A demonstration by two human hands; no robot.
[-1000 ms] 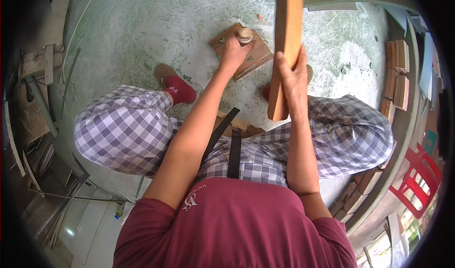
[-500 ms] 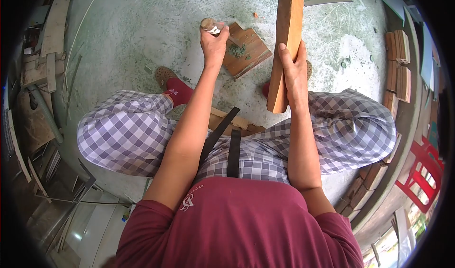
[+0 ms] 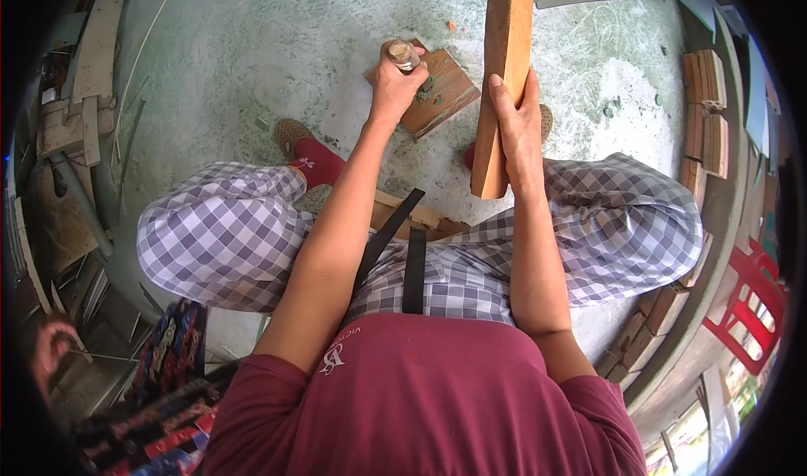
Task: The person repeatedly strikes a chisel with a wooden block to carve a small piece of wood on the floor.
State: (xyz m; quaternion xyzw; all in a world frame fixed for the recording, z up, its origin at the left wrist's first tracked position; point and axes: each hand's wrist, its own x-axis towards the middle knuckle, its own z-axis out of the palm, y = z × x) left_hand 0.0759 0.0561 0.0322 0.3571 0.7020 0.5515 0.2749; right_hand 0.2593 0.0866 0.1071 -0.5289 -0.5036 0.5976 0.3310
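My left hand [image 3: 393,91] is closed around the upright handle of what looks like a chisel [image 3: 401,52], with its round wooden end facing up; the lower end is hidden behind my fingers. It stands over a small brown wooden board [image 3: 450,97] on the floor, where dark green crumbs [image 3: 426,87] lie close to my fingers. In my right hand [image 3: 523,131] is a long, thick wooden block [image 3: 507,43], gripped near its lower end, thumb on top. The block is to the right of the board, apart from the chisel.
Another person's hand [image 3: 52,346] and patterned clothing [image 3: 168,350] show at the lower left. Wood offcuts [image 3: 101,39] line the left side, and stacked wood pieces [image 3: 704,81] the right. A red plastic chair [image 3: 748,308] stands at far right.
My left hand has moved right and slightly down with the chisel, over the board. The wooden block has shifted slightly left. Another person has come into view at lower left.
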